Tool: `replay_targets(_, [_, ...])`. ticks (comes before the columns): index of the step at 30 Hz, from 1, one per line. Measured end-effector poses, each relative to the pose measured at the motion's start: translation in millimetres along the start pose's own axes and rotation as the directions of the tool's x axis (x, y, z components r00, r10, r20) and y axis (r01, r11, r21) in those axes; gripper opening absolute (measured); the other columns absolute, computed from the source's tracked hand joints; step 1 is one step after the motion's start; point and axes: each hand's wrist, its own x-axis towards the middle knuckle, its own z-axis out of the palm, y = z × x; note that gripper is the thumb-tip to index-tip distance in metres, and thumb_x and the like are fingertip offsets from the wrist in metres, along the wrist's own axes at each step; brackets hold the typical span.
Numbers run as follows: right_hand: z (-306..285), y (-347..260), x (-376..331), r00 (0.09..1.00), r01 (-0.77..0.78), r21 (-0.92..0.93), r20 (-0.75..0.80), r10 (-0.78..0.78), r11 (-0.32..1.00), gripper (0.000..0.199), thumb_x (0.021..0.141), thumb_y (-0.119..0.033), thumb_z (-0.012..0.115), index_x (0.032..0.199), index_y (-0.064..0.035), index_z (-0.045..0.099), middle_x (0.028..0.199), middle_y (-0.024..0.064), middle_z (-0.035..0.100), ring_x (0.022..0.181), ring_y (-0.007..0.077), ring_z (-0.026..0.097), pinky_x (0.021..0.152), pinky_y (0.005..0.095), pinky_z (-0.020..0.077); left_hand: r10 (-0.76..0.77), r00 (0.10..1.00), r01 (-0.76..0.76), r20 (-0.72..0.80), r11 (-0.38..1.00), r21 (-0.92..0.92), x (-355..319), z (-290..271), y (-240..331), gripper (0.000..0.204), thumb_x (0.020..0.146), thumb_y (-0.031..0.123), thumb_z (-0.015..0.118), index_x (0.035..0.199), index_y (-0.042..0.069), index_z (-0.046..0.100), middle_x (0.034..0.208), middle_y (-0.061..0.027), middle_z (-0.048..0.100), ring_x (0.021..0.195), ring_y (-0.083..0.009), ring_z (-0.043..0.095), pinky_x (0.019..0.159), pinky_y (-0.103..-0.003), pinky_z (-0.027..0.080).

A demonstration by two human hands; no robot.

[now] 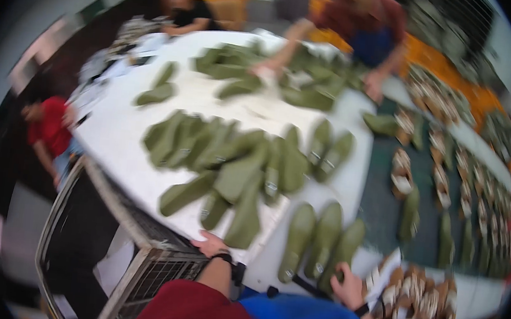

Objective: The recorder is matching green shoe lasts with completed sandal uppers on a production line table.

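Note:
Olive-green insoles (238, 179), most with a white mark at the heel, lie in a loose pile on the white table. My left hand (211, 245) rests at the table's near edge with its fingers extended, holding nothing, just below the pile. Three insoles stand side by side at the near right, one of them an insole (300, 237) at the left of the row. At the row's right end, my right hand (349, 286) has its fingers around the heel end of an insole (349, 237). Motion blur softens the picture.
A wire-sided cart (136, 252) stands against the table at the near left. On the right, a dark green conveyor (379, 217) carries rows of sandal uppers and insoles. Tan-and-white sandal uppers (414, 298) are heaped near my right arm. A co-worker (367, 22) reaches over the far pile.

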Motion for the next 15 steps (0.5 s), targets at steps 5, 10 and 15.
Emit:
replay_targets(5, [-36.6,38.0,28.1,0.989,-0.134,0.636,0.038,0.142,0.760,0.014,0.081,-0.017,0.055,0.091,-0.0151,0.047,0.068,-0.0035,0.049,0.049,0.0098,0.045,0.040,0.0255,0.0347,-0.023,1.000,0.022,0.004,0.999,0.038,6.6,-2.4,3.5,0.071,0.083,0.056,0.039,0.133,0.008,0.028,0.101,-0.0314,0.056,0.095,-0.0462,0.054,0.083,-0.050,0.043])
replay_targets(10, [-104.2,52.5,72.8,0.888,-0.382,0.915,0.326,0.323,0.128,0.009,0.085,-0.019,0.052,0.087,-0.0190,0.043,0.064,-0.0068,0.038,0.045,0.0022,0.029,0.035,0.0188,0.0198,-0.055,0.996,0.053,0.065,0.998,0.023,-4.3,-2.2,8.2,0.073,0.082,0.057,0.038,0.136,0.010,0.024,0.108,-0.0300,0.054,0.097,-0.0451,0.054,0.086,-0.049,0.042])
replay_targets(15, [-77.4,92.0,139.2,0.991,0.042,0.543,-0.128,0.033,0.838,0.013,0.079,-0.021,0.054,0.091,-0.0163,0.049,0.069,0.0011,0.054,0.054,0.0164,0.053,0.049,0.0297,0.0418,-0.061,0.994,0.059,0.092,0.998,0.026,-4.8,-6.1,7.3,0.073,0.083,0.057,0.036,0.135,0.009,0.023,0.110,-0.0301,0.053,0.097,-0.0454,0.053,0.086,-0.050,0.042])
